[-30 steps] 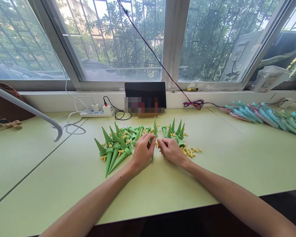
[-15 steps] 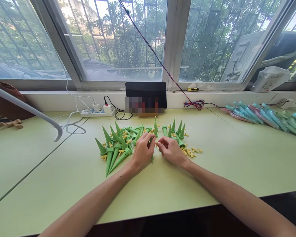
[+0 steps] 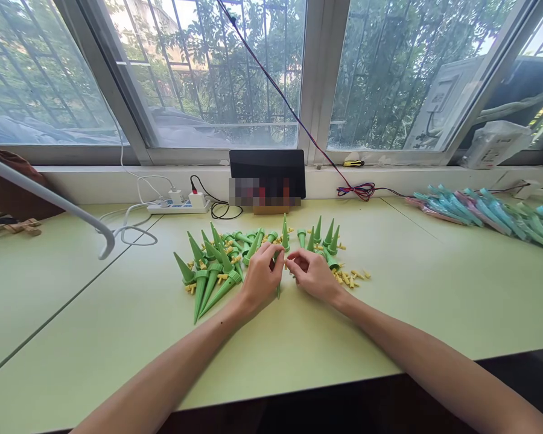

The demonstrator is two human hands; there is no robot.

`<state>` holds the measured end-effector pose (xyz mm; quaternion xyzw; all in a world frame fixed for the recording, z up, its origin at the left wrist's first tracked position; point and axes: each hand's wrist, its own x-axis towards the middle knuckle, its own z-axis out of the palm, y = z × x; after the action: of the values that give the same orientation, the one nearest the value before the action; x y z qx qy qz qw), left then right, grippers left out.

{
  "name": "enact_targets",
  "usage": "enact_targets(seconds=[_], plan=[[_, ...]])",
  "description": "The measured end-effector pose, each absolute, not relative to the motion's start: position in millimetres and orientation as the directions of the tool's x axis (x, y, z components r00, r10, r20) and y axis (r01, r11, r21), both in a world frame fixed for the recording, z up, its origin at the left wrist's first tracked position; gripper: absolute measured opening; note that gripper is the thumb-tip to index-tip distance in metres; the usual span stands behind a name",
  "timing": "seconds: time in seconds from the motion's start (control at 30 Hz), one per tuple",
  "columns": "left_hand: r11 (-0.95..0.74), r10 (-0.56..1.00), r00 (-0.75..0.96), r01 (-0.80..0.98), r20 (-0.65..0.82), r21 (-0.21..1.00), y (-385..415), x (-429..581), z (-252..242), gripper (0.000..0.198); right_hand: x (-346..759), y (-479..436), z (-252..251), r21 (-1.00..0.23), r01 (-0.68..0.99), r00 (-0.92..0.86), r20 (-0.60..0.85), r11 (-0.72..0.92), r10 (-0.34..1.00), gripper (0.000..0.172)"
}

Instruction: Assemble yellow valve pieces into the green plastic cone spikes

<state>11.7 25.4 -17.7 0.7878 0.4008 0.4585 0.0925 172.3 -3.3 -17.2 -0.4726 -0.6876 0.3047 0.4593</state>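
Fingers curled, my left hand [image 3: 263,269] is closed on a green plastic spike whose narrow tip [image 3: 279,292] pokes out below it; the rest is hidden. Close beside it, my right hand [image 3: 314,274] pinches a small yellow fitting [image 3: 286,263], mostly covered by the fingertips. The two hands nearly meet over the table. A pile of green spikes [image 3: 213,278] with yellow fittings among them lies to the left. More green spikes [image 3: 329,232] stand behind my right hand, and loose yellow fittings [image 3: 353,278] are scattered beside it.
Behind the hands, a dark tablet [image 3: 266,166] leans at the sill on the pale green table [image 3: 163,361]. A power strip [image 3: 181,207] and white cables are left of it. Bagged coloured items [image 3: 493,211] lie far right. A grey curved bar [image 3: 49,196] reaches in from the left.
Both hands stay almost in place. The right fingertips have shifted slightly left, nearer the left hand, and the yellow fitting shows less.
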Motion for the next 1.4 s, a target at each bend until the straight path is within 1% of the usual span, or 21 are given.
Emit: enact_targets(seconds=[0.17,0.3,0.57,0.77,1.0,1.1,1.27,1.4], plan=[[-0.653,0.724,0.25,0.548,0.642,0.523,26.4,12.3,-17.5,0.014,172.6,-2.7,-20.8,-0.87,0.326,-0.14,0.344,0.371,0.929,0.016],[-0.658,0.722,0.255,0.54,0.643,0.525,26.4,12.5,-17.4,0.014,172.8,-1.7,-20.1,-0.872,0.334,-0.147,0.327,0.358,0.933,0.017],[-0.669,0.72,0.273,0.518,0.638,0.533,24.2,12.1,-16.8,0.012,172.3,-3.6,-14.0,-0.846,0.416,-0.122,0.311,0.333,0.943,0.029],[-0.702,0.695,0.306,0.484,0.651,0.522,24.2,11.3,-17.0,0.01,172.2,-1.5,-15.6,-0.83,0.446,-0.1,0.326,0.335,0.94,0.037],[-0.715,0.69,0.362,0.475,0.627,0.513,22.7,11.7,-16.8,0.02,173.7,0.4,-15.5,-0.824,0.458,-0.089,0.332,0.334,0.939,0.043],[-0.709,0.697,0.37,0.484,0.614,0.513,21.9,12.2,-16.6,0.022,174.1,0.1,-14.6,-0.828,0.441,-0.085,0.345,0.346,0.935,0.039],[-0.683,0.721,0.349,0.506,0.599,0.527,21.0,12.8,-15.6,0.022,173.9,-0.4,-17.8,-0.854,0.363,-0.084,0.369,0.373,0.926,0.019],[-0.675,0.729,0.348,0.507,0.59,0.536,21.5,12.2,-16.4,0.022,173.6,0.0,-20.1,-0.866,0.337,-0.073,0.367,0.369,0.928,0.014]])
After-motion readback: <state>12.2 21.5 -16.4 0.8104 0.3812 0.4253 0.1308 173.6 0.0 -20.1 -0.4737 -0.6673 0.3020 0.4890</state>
